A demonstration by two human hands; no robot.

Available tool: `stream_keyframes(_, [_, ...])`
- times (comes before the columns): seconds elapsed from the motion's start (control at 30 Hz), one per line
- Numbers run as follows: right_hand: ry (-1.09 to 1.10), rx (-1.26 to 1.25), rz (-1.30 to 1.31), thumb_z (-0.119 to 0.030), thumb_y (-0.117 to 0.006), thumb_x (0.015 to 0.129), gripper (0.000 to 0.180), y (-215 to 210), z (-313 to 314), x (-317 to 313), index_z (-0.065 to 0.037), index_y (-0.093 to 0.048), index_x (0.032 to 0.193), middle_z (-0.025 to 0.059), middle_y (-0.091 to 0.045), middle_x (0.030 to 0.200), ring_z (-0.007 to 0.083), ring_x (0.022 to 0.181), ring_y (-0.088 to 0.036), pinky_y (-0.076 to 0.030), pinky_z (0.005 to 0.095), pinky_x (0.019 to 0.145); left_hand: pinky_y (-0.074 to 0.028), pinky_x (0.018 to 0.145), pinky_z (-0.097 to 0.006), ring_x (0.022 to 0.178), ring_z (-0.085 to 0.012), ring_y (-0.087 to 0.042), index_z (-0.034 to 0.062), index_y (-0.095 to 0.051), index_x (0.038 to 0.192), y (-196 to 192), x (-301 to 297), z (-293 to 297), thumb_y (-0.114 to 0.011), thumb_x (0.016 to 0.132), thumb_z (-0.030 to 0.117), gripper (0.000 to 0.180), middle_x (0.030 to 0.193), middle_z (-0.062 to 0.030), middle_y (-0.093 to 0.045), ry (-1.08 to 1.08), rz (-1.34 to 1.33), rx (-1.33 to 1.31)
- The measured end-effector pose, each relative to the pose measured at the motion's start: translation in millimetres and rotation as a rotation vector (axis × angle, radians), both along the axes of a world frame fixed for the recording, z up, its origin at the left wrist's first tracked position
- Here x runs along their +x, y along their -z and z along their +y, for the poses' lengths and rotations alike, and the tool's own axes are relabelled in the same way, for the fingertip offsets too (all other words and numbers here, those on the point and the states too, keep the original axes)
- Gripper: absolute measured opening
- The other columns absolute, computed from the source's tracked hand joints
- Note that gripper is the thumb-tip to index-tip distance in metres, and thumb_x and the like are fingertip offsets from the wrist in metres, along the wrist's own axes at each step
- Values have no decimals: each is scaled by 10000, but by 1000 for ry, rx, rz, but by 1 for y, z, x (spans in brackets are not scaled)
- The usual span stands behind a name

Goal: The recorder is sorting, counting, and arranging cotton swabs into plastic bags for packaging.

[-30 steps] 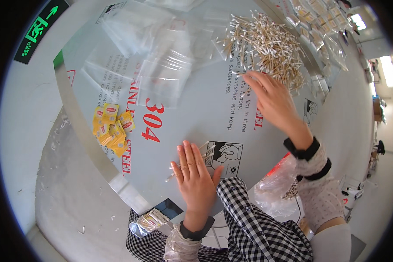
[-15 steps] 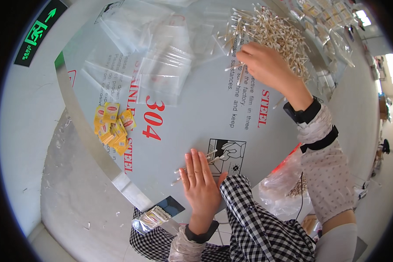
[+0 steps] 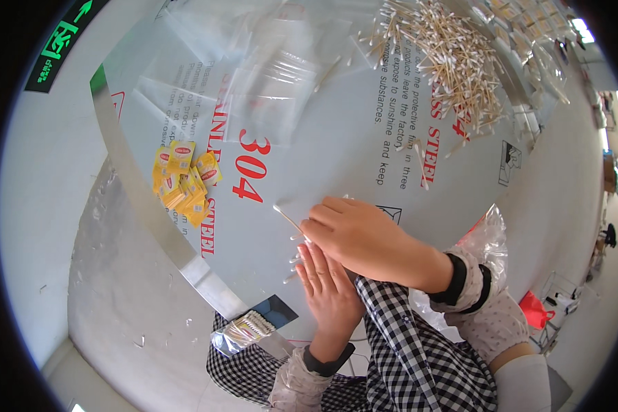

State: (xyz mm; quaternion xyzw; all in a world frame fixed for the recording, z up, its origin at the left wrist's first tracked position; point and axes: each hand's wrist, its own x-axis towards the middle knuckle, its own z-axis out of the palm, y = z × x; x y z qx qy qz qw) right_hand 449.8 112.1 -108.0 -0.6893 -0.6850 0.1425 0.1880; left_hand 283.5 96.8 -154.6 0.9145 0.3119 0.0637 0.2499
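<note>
Near the table's front edge, my left hand (image 3: 333,295) lies flat with its fingers stretched out. Tips of several cotton swabs (image 3: 290,279) poke out from beneath those fingers. Just above it, my right hand (image 3: 371,240) is closed in a pinch on a cotton swab (image 3: 288,218) that slants out to the left. Whether more swabs are in that pinch is hidden by the fingers. A large loose pile of cotton swabs (image 3: 453,62) spreads over the far right of the table.
Clear plastic bags (image 3: 264,110) lie at the far middle. Small yellow packets (image 3: 184,180) are heaped on the left. A clear pack of swabs (image 3: 246,329) rests by the metal table edge (image 3: 209,285). A checked cloth (image 3: 398,329) covers my lap.
My right hand has come back from the swab pile to just above my left hand, with a cotton swab in its fingers. The left hand still lies flat.
</note>
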Motion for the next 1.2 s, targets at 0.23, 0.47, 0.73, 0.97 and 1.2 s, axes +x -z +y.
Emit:
stream_keyframes(0.23, [673, 12, 169, -62, -747, 814, 316, -25, -48, 55, -45, -586, 1085, 106, -635, 980, 274, 893, -647, -522, 373, 779, -236, 1169, -595, 1476, -487, -247, -123, -311, 1491, -7, 7, 19, -602, 940, 542, 912, 1559, -342, -291, -96, 53, 52])
stream_keyframes(0.47, [772, -38, 201, 25, -685, 814, 252, -2, -76, 76, -38, -570, 1030, 101, -614, 960, 271, 853, -628, -516, 381, 763, -145, 1205, -575, 1520, -434, -156, -78, -236, 1540, -17, 39, 46, -549, 955, 573, 930, 1615, -282, -214, -72, 116, 22])
stream_keyframes(0.73, [270, -6, 291, 56, -634, 770, 262, 0, -26, 49, -72, -597, 996, 95, -599, 938, 321, 887, -622, -516, 422, 751, -184, 1205, -546, 1492, -354, -299, -55, -373, 1497, -6, 27, 28, -412, 957, 678, 911, 1572, -217, -369, -51, 156, 148])
stream_keyframes(0.97, [462, -174, -350, 33, -663, 734, 250, -16, -27, 108, -64, -564, 943, 95, -634, 926, 309, 894, -648, -532, 426, 755, -111, 1222, -541, 1518, -381, -214, -91, -311, 1510, -11, 26, 26, -514, 938, 626, 939, 1603, -253, -279, -16, 145, 101])
stream_keyframes(1.2, [357, 87, -311, -68, -660, 784, 172, 1, 40, 143, -50, -584, 937, 108, -645, 892, 335, 837, -661, -542, 440, 724, -109, 1224, -535, 1516, -371, -226, -85, -326, 1506, -9, 23, 28, -519, 952, 604, 905, 1597, -248, -298, -35, 127, 85])
